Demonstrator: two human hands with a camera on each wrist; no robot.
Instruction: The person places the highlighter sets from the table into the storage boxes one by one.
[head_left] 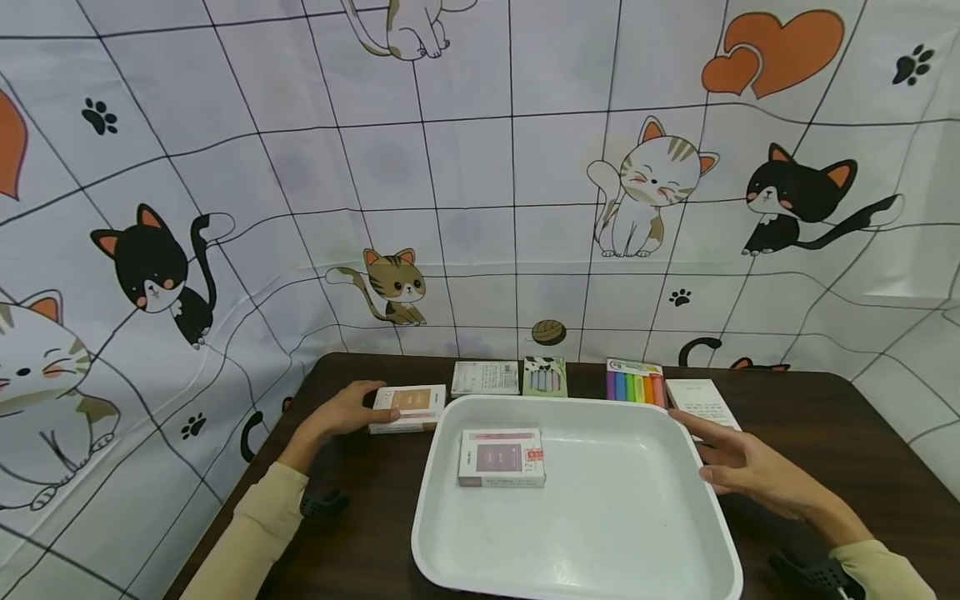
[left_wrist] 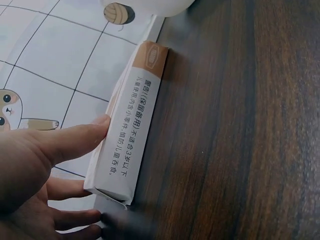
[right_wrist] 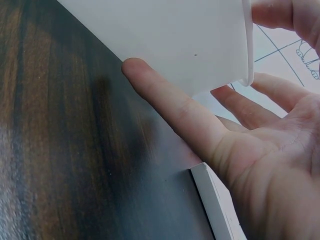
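My left hand [head_left: 341, 417] is at the left end of a small white box with a tan panel [head_left: 411, 402], pinching it between thumb and fingers. In the left wrist view the box [left_wrist: 131, 125] lies on the table, its printed side showing, with the thumb [left_wrist: 75, 142] on its edge. My right hand [head_left: 761, 471] touches the right side of a white tray [head_left: 592, 546] with outstretched fingers. The right wrist view shows one finger [right_wrist: 175, 107] against the tray's outer wall [right_wrist: 170, 35]. Inside the tray lies a box with a mauve panel [head_left: 500, 458].
Behind the tray stand a white printed box [head_left: 485, 377], a green pack [head_left: 545, 377] and a pack of coloured sticks [head_left: 635, 383]. A flat white box [head_left: 703, 402] lies by the right hand. A cat-print sheet [head_left: 480, 167] hangs behind the dark table [head_left: 352, 492].
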